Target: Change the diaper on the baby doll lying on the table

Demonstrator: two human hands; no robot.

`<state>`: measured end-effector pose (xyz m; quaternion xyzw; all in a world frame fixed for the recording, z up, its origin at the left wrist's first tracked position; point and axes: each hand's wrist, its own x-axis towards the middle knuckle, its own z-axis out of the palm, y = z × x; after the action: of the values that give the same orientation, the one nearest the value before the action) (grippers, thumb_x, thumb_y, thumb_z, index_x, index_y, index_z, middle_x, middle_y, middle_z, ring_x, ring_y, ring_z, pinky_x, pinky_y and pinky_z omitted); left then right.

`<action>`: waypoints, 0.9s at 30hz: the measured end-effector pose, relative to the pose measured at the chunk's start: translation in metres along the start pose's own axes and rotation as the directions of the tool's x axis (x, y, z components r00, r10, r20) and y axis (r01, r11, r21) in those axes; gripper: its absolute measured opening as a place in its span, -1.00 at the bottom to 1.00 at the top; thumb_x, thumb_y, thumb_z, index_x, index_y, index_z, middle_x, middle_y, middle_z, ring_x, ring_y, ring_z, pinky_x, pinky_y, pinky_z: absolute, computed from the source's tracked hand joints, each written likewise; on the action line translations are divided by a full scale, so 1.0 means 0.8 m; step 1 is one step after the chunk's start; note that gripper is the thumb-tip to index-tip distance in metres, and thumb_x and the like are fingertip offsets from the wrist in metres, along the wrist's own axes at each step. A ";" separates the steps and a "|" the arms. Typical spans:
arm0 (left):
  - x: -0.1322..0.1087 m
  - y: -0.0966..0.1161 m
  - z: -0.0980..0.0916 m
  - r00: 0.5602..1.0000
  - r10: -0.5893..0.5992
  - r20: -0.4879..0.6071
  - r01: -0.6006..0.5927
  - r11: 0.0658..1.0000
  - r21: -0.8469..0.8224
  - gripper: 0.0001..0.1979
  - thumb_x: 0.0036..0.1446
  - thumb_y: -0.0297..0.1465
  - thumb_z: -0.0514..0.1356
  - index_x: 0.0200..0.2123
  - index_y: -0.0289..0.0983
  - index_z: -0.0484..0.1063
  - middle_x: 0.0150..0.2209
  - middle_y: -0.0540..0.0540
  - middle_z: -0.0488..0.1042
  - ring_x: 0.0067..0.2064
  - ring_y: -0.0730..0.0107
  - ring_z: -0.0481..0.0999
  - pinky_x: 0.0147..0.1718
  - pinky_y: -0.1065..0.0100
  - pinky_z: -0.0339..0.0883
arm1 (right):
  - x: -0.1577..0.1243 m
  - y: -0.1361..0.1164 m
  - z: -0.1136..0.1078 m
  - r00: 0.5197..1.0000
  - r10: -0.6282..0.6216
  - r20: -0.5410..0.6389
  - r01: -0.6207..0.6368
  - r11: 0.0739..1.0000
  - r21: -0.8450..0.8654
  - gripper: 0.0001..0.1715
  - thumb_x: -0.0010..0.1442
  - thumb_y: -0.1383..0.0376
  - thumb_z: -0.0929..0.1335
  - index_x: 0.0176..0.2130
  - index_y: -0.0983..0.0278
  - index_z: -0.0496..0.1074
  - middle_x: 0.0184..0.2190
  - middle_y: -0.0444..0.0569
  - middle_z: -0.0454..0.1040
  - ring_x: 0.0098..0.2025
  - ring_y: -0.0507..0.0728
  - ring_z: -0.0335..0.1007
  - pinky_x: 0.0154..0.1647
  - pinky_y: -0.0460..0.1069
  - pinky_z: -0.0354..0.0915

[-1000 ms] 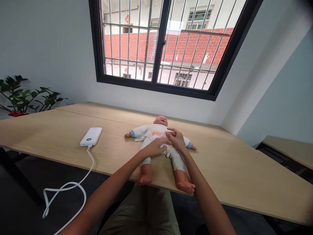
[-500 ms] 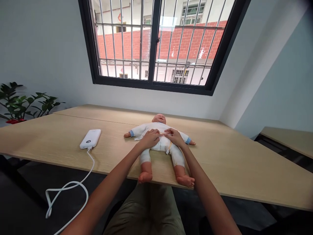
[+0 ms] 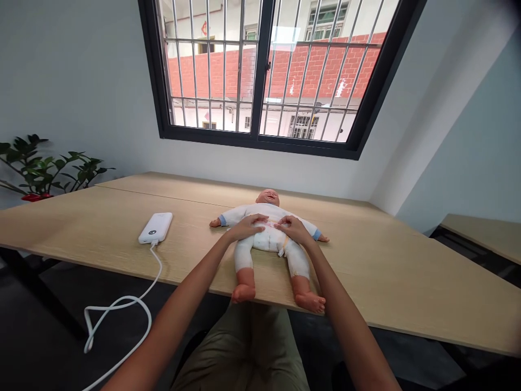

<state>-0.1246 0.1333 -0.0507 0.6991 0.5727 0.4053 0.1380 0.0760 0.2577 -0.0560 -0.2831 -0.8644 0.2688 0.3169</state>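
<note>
A baby doll [image 3: 266, 210] lies on its back on the wooden table, head towards the window and feet at the near edge. It wears a white suit with blue cuffs, and a white diaper [image 3: 268, 241] with a coloured band at the waist wraps its hips. My left hand [image 3: 247, 227] rests on the left side of the doll's waist, fingers stretched across the diaper's front and thumb apart. On the other side, my right hand [image 3: 293, 229] has thumb and fingertips pinched together at the diaper's upper edge. What lies under the fingertips is partly hidden.
A white power bank [image 3: 156, 228] sits on the table [image 3: 386, 271] to the left, its white cable [image 3: 157, 277] hanging over the near edge. A potted plant [image 3: 44, 168] stands at far left. Behind the table is a barred window [image 3: 256, 81]. Another tabletop [image 3: 480, 233] is at right.
My hands have moved slightly apart at the doll's waist; the left fingers have flattened and drawn left. The whole view has shifted a little.
</note>
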 end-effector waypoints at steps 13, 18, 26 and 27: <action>-0.035 -0.085 -0.052 0.894 -0.400 -0.201 0.438 0.874 0.211 -0.85 -0.17 -0.48 0.35 -0.55 -0.27 0.40 -0.46 -0.02 0.47 -0.25 0.27 0.45 -0.30 0.40 0.21 | -0.007 -0.029 0.010 0.969 -0.189 -0.159 0.177 0.980 -0.087 -0.79 0.14 0.15 0.35 -0.29 0.20 0.54 -0.23 -0.03 0.53 -0.09 0.22 0.36 0.03 0.14 0.24; -0.033 -0.088 -0.045 0.865 -0.461 -0.195 0.492 0.857 0.155 -0.81 -0.17 -0.49 0.35 -0.53 -0.27 0.35 -0.53 0.03 0.40 -0.34 0.33 0.42 -0.35 0.42 0.19 | 0.002 -0.068 0.030 0.915 -0.404 -0.006 0.402 0.912 -0.077 -0.81 0.23 0.25 0.34 -0.25 0.18 0.58 -0.20 -0.03 0.55 -0.12 0.19 0.42 0.03 0.11 0.25; -0.028 -0.092 -0.050 0.810 -0.571 -0.132 0.569 0.820 -0.058 -0.71 -0.26 -0.57 0.35 -0.65 -0.27 0.24 -0.68 0.12 0.24 -0.56 0.50 0.24 -0.54 0.45 0.05 | 0.045 -0.125 0.082 0.897 -0.300 0.326 0.405 0.852 -0.332 -0.80 0.17 0.26 0.39 -0.19 0.13 0.60 -0.24 -0.08 0.58 -0.17 0.16 0.44 0.00 0.07 0.18; -0.028 -0.090 -0.051 0.807 -0.576 -0.127 0.569 0.817 -0.094 -0.71 -0.25 -0.57 0.34 -0.65 -0.27 0.24 -0.69 0.13 0.22 -0.58 0.53 0.21 -0.56 0.45 0.03 | 0.050 -0.129 0.090 0.902 -0.252 0.350 0.375 0.860 -0.346 -0.80 0.15 0.28 0.39 -0.21 0.13 0.60 -0.28 -0.09 0.59 -0.21 0.15 0.44 -0.02 0.06 0.18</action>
<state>-0.2043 0.1237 -0.0815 0.4579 0.7547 0.4106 0.2283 -0.0325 0.1919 -0.0211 -0.1535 -0.9728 0.0670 0.1599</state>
